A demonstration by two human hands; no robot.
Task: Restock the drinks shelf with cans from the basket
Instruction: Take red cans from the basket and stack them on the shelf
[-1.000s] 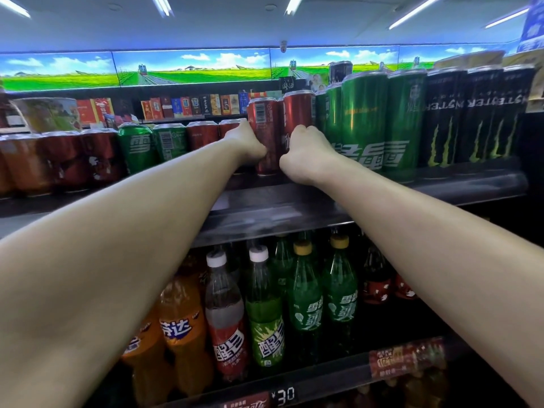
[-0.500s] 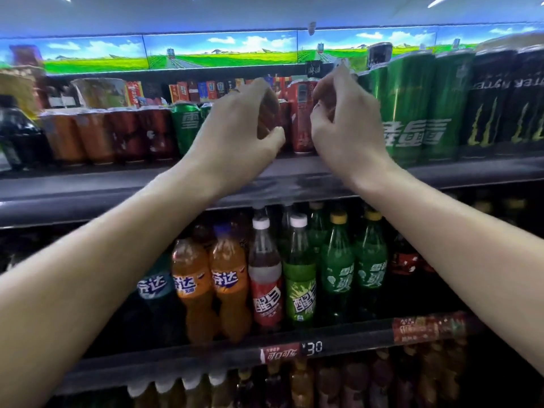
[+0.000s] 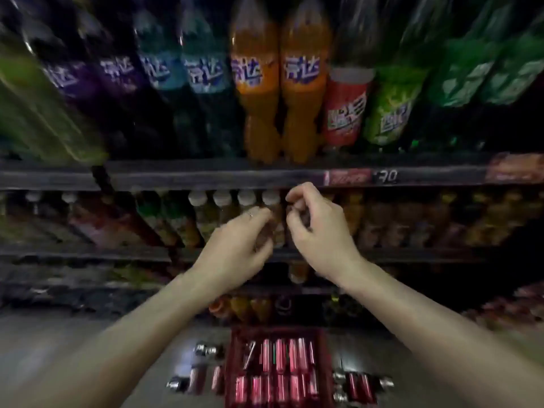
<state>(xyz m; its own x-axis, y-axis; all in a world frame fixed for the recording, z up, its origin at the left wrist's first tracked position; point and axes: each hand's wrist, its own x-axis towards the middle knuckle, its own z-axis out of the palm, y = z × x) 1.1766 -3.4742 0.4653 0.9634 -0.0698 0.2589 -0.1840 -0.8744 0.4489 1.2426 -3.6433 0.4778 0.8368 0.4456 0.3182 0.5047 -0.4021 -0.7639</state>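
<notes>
A red basket (image 3: 231, 375) stands on the floor at the bottom centre, with several red cans (image 3: 279, 359) lying in rows inside it. My left hand (image 3: 235, 248) and my right hand (image 3: 319, 234) hang close together in the air above the basket, in front of the lower bottle shelves. Both have loosely curled fingers and hold nothing. The can shelf is out of view. The whole picture is smeared by motion.
Loose red cans lie on the floor left (image 3: 200, 375) and right (image 3: 357, 388) of the basket. Above are shelves of bottles, with two orange ones (image 3: 256, 92) in the middle, and a shelf edge with a price tag (image 3: 350, 177).
My view has swung down from the can shelf to the lower shelves and the floor basket. Both hands have let go of the red cans on the shelf and dropped, empty.
</notes>
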